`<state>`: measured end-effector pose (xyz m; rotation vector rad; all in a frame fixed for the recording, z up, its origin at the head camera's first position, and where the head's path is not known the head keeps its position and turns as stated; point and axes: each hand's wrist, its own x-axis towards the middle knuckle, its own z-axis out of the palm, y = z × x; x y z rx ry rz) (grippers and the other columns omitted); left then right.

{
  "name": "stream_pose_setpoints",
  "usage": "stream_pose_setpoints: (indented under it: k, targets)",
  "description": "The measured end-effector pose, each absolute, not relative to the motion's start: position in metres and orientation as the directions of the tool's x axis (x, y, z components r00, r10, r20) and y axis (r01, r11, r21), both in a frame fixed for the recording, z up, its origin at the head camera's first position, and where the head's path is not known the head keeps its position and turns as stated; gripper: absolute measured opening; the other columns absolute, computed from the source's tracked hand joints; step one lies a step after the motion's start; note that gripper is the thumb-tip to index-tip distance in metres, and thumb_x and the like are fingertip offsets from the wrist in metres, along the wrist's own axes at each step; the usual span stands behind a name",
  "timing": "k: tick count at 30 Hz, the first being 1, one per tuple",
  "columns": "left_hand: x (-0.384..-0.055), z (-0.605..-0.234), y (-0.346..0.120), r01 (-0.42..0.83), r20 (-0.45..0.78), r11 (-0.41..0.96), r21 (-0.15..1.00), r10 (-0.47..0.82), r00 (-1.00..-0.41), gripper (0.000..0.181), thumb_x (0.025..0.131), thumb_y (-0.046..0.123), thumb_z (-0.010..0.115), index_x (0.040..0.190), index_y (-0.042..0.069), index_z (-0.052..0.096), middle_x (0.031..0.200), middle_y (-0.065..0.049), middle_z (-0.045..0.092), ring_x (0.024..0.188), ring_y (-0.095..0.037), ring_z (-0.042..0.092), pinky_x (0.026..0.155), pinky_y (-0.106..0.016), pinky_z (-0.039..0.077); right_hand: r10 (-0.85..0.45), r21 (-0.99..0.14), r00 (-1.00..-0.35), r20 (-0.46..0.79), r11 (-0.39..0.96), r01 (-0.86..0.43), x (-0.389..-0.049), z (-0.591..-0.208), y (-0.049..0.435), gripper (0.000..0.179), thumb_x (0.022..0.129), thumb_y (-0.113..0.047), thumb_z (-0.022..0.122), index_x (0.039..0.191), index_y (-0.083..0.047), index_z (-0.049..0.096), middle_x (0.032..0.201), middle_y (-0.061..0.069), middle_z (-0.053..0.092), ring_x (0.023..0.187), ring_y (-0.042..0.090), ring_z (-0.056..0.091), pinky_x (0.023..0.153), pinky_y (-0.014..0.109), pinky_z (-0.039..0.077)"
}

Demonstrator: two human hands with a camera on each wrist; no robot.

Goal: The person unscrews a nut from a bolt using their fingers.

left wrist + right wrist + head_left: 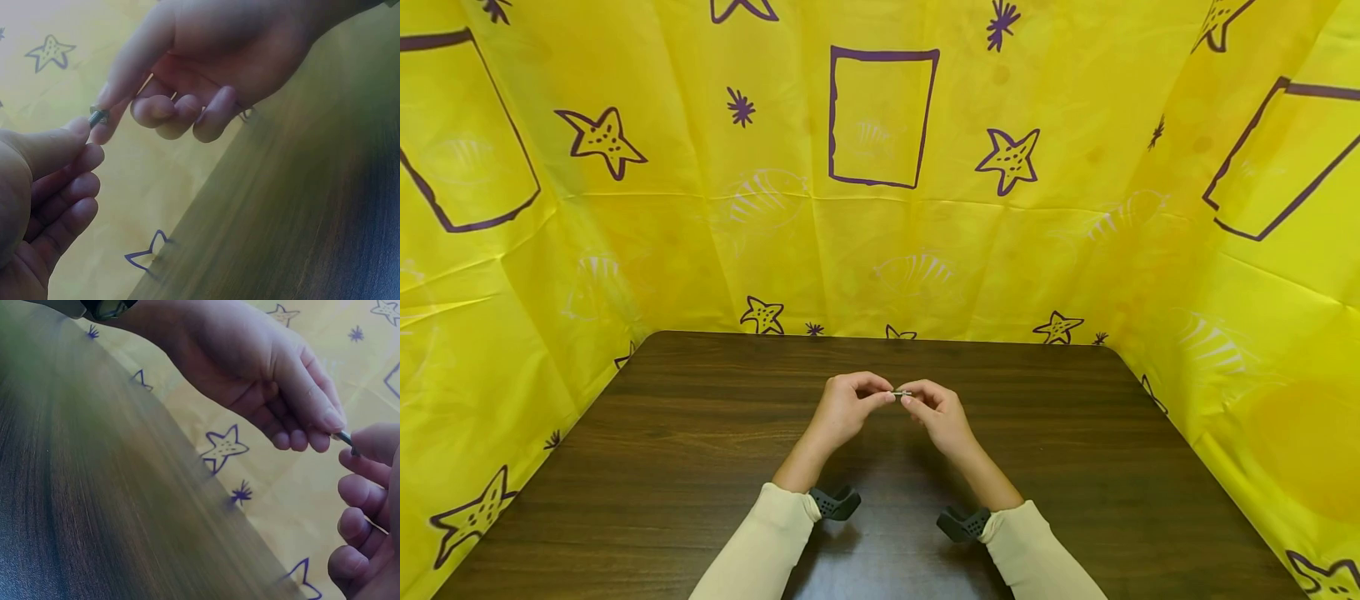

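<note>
Over the middle of the table, both hands meet at a small metal bolt (898, 392). My left hand (844, 408) pinches one end of it between thumb and fingertips. Bare thread of the bolt (95, 117) shows between the two hands in the left wrist view. Thumb and forefinger of my right hand (942, 414) pinch a small nut (100, 112) on the bolt's other end, partly hidden by the fingertips. The other fingers of the right hand (237, 50) are loosely curled, clear of the bolt. In the right wrist view the bolt (343, 435) slants between the fingertips.
A dark wood-grain table (700, 417) lies under the hands. Yellow cloth (880, 233) with purple starfish drawings hangs around its back and sides. Each wrist wears a dark strap, such as the left wrist's band (837, 503).
</note>
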<state>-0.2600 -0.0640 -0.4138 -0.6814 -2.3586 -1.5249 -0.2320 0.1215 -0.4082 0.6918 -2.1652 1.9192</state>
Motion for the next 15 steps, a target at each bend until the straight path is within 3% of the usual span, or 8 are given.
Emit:
stream_pose_setpoints:
  k: [5,8,11,15]
  targets:
    - [-0.2589,-0.4125,-0.0639,0.487,0.428,0.347,0.801,0.237,-0.872,0.005,0.083,0.013,0.078,0.087,0.013,0.074,0.078,0.008,0.07,0.073,-0.01,0.064,0.068,-0.03,0.052,-0.231,-0.879,-0.859,0.457,0.03,-0.476,-0.2326,-0.4095,0.1215,0.013,0.091,0.008,0.061,0.102,0.013,0.065,0.064,0.018,0.049,0.056,0.03,0.047,0.051,0.035,0.041]
    - [-0.2588,-0.4122,-0.0636,0.479,0.421,0.347,0.806,0.232,-0.877,0.005,0.083,0.013,0.078,0.087,0.013,0.074,0.078,0.008,0.069,0.073,-0.01,0.064,0.068,-0.03,0.052,-0.236,-0.868,-0.846,0.479,0.017,-0.496,-0.2326,-0.4092,0.1217,0.014,0.09,0.01,0.06,0.102,0.014,0.064,0.064,0.016,0.049,0.055,0.03,0.045,0.05,0.028,0.04]
    - [-0.2592,-0.4125,-0.0636,0.48,0.422,0.345,0.806,0.233,-0.876,0.005,0.083,0.013,0.078,0.087,0.013,0.075,0.078,0.008,0.07,0.073,-0.01,0.064,0.068,-0.029,0.053,-0.237,-0.858,-0.833,0.5,-0.004,-0.513,-0.2326,-0.4092,0.1218,0.014,0.089,0.013,0.06,0.102,0.017,0.062,0.064,0.015,0.048,0.056,0.016,0.046,0.05,0.027,0.039]
    - [-0.2592,-0.4132,-0.0635,0.485,0.426,0.348,0.802,0.236,-0.874,0.007,0.083,0.013,0.078,0.089,0.009,0.075,0.079,0.007,0.07,0.072,-0.01,0.064,0.066,-0.029,0.052,-0.23,-0.874,-0.848,0.478,-0.027,-0.485,-0.232,-0.4089,0.1223,0.02,0.089,0.013,0.059,0.108,0.018,0.059,0.066,0.012,0.047,0.058,0.012,0.045,0.051,0.031,0.037]
